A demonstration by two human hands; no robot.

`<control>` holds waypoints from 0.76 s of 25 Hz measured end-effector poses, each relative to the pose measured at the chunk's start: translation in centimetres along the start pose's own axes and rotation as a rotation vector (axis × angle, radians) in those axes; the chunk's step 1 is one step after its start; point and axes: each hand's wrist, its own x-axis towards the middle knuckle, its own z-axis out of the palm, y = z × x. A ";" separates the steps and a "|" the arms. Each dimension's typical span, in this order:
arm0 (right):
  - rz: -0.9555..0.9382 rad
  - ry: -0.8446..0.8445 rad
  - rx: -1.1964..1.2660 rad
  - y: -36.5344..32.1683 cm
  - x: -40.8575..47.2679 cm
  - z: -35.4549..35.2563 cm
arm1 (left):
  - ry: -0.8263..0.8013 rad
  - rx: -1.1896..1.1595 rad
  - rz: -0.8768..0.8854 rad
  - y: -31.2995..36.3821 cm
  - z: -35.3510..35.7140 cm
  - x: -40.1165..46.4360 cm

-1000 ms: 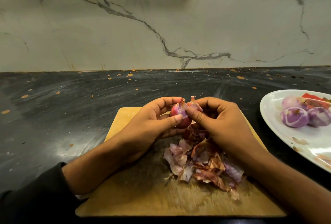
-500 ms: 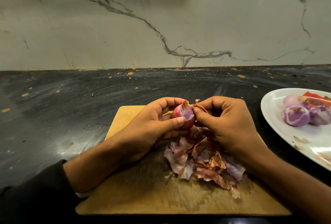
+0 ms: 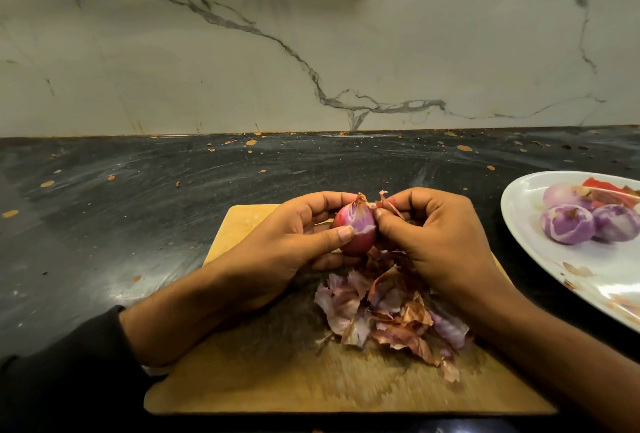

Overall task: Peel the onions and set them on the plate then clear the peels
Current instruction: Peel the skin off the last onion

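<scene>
My left hand [image 3: 277,252] holds a small red onion [image 3: 356,230] above the wooden cutting board [image 3: 242,380], thumb across its front. Part of its skin is off and pale purple flesh shows. My right hand [image 3: 436,242] pinches a dry strip of peel [image 3: 386,202] beside the onion's tip. A heap of onion peels [image 3: 391,318] lies on the board under my hands. At the right a white plate [image 3: 595,280] carries peeled onions [image 3: 568,224] and red pieces.
The board sits on a dark stone counter [image 3: 138,197] speckled with orange flecks. A marble backsplash [image 3: 311,44] rises behind it. The plate runs off the right edge of the view.
The onion has turned in my left hand and shows more bare purple flesh. My right hand has pulled a strip of peel away toward the right.
</scene>
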 end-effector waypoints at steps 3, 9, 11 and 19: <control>0.042 -0.012 0.052 0.0 0.0 -0.1 | -0.007 0.000 -0.008 0.0 0.0 0.0; 0.149 -0.017 0.167 -0.1 0.2 -0.2 | -0.055 0.001 -0.020 0.0 -0.4 0.1; 0.193 -0.010 0.219 -0.1 0.2 -0.2 | -0.063 -0.010 -0.026 0.0 -0.5 0.1; 0.150 -0.013 0.214 -0.5 0.2 -0.1 | -0.014 -0.056 0.039 0.1 0.0 0.3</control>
